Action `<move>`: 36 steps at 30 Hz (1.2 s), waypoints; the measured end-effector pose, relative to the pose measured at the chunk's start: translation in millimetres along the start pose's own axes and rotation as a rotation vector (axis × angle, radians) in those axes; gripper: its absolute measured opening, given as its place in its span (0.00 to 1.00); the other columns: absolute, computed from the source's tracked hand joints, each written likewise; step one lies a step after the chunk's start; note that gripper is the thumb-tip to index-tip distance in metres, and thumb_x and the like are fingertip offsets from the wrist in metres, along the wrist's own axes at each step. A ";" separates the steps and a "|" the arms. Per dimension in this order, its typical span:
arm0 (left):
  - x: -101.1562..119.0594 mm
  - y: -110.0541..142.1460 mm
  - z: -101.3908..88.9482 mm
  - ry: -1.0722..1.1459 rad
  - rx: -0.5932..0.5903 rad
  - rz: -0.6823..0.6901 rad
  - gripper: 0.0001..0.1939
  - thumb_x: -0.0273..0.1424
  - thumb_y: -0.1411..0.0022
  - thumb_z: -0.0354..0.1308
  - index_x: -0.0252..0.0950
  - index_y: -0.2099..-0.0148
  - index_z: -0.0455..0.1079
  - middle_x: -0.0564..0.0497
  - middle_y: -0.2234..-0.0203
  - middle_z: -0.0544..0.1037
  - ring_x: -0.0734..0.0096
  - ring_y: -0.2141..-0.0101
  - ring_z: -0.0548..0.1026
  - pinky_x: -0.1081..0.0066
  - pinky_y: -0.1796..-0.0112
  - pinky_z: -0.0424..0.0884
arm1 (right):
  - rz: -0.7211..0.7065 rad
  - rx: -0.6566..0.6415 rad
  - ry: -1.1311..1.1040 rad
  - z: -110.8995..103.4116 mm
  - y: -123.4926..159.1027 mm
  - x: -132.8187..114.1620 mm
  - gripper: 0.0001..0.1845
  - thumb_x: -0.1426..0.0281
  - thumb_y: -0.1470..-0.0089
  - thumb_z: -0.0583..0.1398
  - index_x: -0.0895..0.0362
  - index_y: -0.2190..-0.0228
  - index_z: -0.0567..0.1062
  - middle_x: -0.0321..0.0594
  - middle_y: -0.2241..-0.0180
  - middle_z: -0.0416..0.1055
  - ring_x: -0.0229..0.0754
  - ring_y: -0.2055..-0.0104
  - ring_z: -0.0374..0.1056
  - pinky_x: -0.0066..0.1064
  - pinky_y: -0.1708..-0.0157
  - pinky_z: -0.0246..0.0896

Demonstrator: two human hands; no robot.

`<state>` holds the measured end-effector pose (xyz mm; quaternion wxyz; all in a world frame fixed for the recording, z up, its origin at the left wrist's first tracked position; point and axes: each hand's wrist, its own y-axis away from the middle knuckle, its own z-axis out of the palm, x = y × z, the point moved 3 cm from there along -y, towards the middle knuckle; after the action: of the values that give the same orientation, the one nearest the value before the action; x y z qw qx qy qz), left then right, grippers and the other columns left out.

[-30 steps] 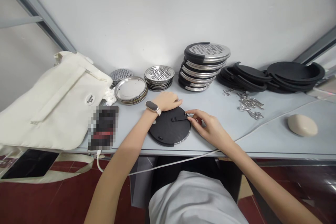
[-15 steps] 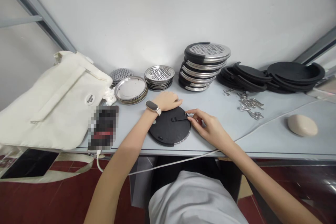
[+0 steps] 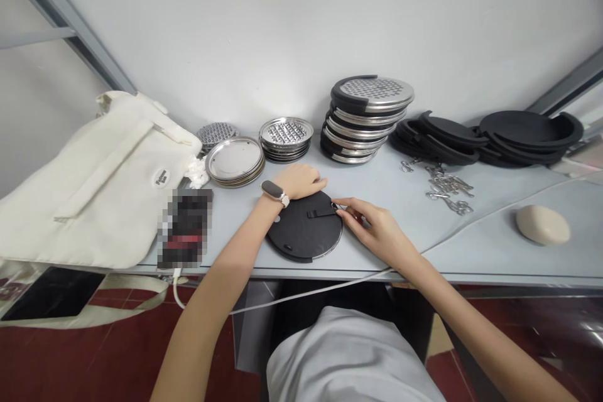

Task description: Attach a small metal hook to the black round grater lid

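Observation:
A round black disc (image 3: 301, 232) lies on the table in front of me, with a thin silver rim showing at its lower right. A short black strap (image 3: 321, 212) runs across its top. My left hand (image 3: 301, 181), with a watch at the wrist, is closed over the disc's far edge; some of its fingers are hidden. At the right edge, my right hand (image 3: 365, 220) pinches a small metal clip (image 3: 334, 205) by the strap's outer end. The fingers partly cover this clip, so its full shape is not visible.
Behind the disc stand a pile of metal lids (image 3: 234, 160), perforated metal discs (image 3: 286, 133) and a tall stack of black-edged discs (image 3: 370, 107). Black round holders (image 3: 527, 132), loose metal clips (image 3: 447, 185), a cream oval object (image 3: 543, 225), a white cable (image 3: 494, 210) and a cream bag (image 3: 108, 195) surround it.
Hardly anything differs. My right fingertips have shifted very slightly at the metal clip, while my left hand and the disc keep their place.

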<state>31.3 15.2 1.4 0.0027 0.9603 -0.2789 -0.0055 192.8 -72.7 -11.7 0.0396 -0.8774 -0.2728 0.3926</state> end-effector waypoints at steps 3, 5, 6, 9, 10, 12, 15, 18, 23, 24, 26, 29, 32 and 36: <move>-0.1 0.0 0.0 -0.002 0.002 0.000 0.28 0.45 0.36 0.37 0.34 0.66 0.75 0.43 0.70 0.77 0.63 0.67 0.74 0.69 0.66 0.63 | 0.006 0.002 -0.009 0.1 0.1 1.0 0.15 0.68 0.40 0.52 0.57 0.54 0.70 0.38 0.72 0.70 0.37 0.73 0.65 0.28 0.68 0.61; 0.1 0.1 -0.3 -0.003 0.006 0.004 0.28 0.44 0.36 0.37 0.34 0.67 0.75 0.44 0.71 0.77 0.63 0.67 0.74 0.69 0.67 0.63 | -0.004 0.006 -0.017 0.4 -0.1 1.8 0.15 0.69 0.40 0.52 0.56 0.54 0.71 0.40 0.68 0.73 0.38 0.70 0.68 0.29 0.65 0.63; 0.2 0.2 -0.5 -0.003 0.007 0.007 0.28 0.44 0.36 0.37 0.34 0.68 0.74 0.44 0.71 0.77 0.63 0.68 0.74 0.69 0.68 0.63 | -0.011 0.006 -0.021 0.5 -0.2 2.2 0.15 0.69 0.40 0.52 0.56 0.53 0.70 0.41 0.65 0.74 0.39 0.67 0.69 0.30 0.63 0.63; 0.8 0.8 -1.5 -0.009 0.008 0.006 0.28 0.44 0.36 0.37 0.34 0.68 0.74 0.43 0.70 0.77 0.63 0.68 0.74 0.69 0.68 0.62 | -0.030 0.009 -0.025 0.8 -0.7 3.1 0.15 0.69 0.40 0.52 0.55 0.53 0.71 0.43 0.57 0.74 0.42 0.58 0.70 0.32 0.57 0.63; 1.1 1.1 -2.0 -0.011 0.010 0.007 0.28 0.44 0.36 0.37 0.34 0.68 0.74 0.43 0.70 0.77 0.63 0.68 0.74 0.69 0.68 0.62 | -0.036 0.009 -0.023 0.8 -0.9 3.1 0.15 0.69 0.40 0.51 0.55 0.53 0.71 0.43 0.56 0.73 0.42 0.57 0.70 0.32 0.56 0.63; 1.7 1.7 -3.0 -0.014 0.016 0.012 0.28 0.44 0.36 0.36 0.34 0.68 0.74 0.43 0.71 0.77 0.63 0.68 0.74 0.69 0.68 0.62 | -0.041 0.010 -0.015 0.5 -1.3 2.6 0.15 0.69 0.40 0.51 0.55 0.53 0.71 0.43 0.56 0.73 0.43 0.56 0.70 0.32 0.55 0.63; 1.9 2.2 -3.2 -0.011 0.017 0.020 0.29 0.44 0.36 0.36 0.33 0.69 0.74 0.43 0.71 0.77 0.63 0.69 0.74 0.69 0.69 0.62 | -0.033 0.008 0.000 -0.3 -1.7 0.9 0.15 0.69 0.40 0.51 0.56 0.54 0.71 0.43 0.60 0.74 0.41 0.62 0.71 0.32 0.59 0.64; 1.2 1.6 -1.8 -0.012 0.019 0.018 0.29 0.44 0.36 0.36 0.33 0.69 0.74 0.43 0.71 0.77 0.62 0.68 0.74 0.69 0.69 0.62 | -0.018 0.007 0.011 -1.2 -1.5 -0.7 0.14 0.69 0.40 0.51 0.57 0.54 0.70 0.41 0.67 0.74 0.39 0.69 0.69 0.29 0.64 0.64; -0.1 -0.1 0.6 -0.015 0.000 -0.005 0.29 0.45 0.36 0.36 0.34 0.67 0.75 0.43 0.70 0.77 0.62 0.67 0.74 0.69 0.67 0.63 | -0.015 -0.019 0.017 -0.7 -1.0 -1.2 0.14 0.68 0.40 0.51 0.57 0.55 0.69 0.35 0.77 0.67 0.36 0.77 0.62 0.27 0.71 0.60; -0.1 -0.2 0.6 -0.015 -0.002 -0.006 0.29 0.45 0.36 0.36 0.34 0.67 0.75 0.43 0.70 0.77 0.62 0.67 0.74 0.69 0.67 0.63 | -0.014 -0.021 0.015 -0.5 -1.0 -1.1 0.14 0.67 0.40 0.51 0.57 0.55 0.69 0.35 0.77 0.66 0.36 0.77 0.61 0.27 0.71 0.59; 0.0 -0.1 0.2 -0.013 -0.003 -0.003 0.29 0.45 0.36 0.36 0.34 0.67 0.75 0.43 0.70 0.77 0.63 0.66 0.74 0.69 0.66 0.64 | -0.015 -0.021 0.010 -0.4 -1.0 -1.1 0.14 0.67 0.40 0.50 0.57 0.55 0.69 0.35 0.77 0.66 0.36 0.77 0.61 0.27 0.71 0.59; 0.3 0.5 -0.7 -0.006 -0.001 0.006 0.29 0.45 0.36 0.36 0.34 0.67 0.75 0.43 0.69 0.77 0.63 0.66 0.75 0.69 0.66 0.64 | -0.018 -0.024 0.011 -0.4 -0.8 -1.6 0.14 0.67 0.40 0.50 0.57 0.54 0.68 0.35 0.77 0.65 0.36 0.77 0.60 0.27 0.71 0.59; 0.6 1.0 -1.3 0.001 -0.009 0.002 0.29 0.45 0.36 0.36 0.34 0.67 0.75 0.43 0.69 0.77 0.62 0.66 0.75 0.69 0.66 0.64 | -0.026 -0.022 0.012 -0.9 -0.4 -2.3 0.15 0.66 0.39 0.49 0.57 0.54 0.68 0.35 0.78 0.65 0.37 0.77 0.60 0.28 0.72 0.59; 1.2 1.3 -2.1 0.001 -0.016 -0.007 0.28 0.44 0.36 0.37 0.34 0.66 0.75 0.43 0.69 0.77 0.62 0.66 0.75 0.69 0.66 0.64 | -0.024 -0.021 0.016 -0.7 -0.3 -1.7 0.15 0.66 0.40 0.49 0.57 0.54 0.68 0.35 0.78 0.65 0.36 0.78 0.61 0.27 0.72 0.59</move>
<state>31.6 13.5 3.5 0.0106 0.9613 -0.2754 -0.0072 192.2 -73.3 -10.0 0.0370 -0.8776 -0.2870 0.3822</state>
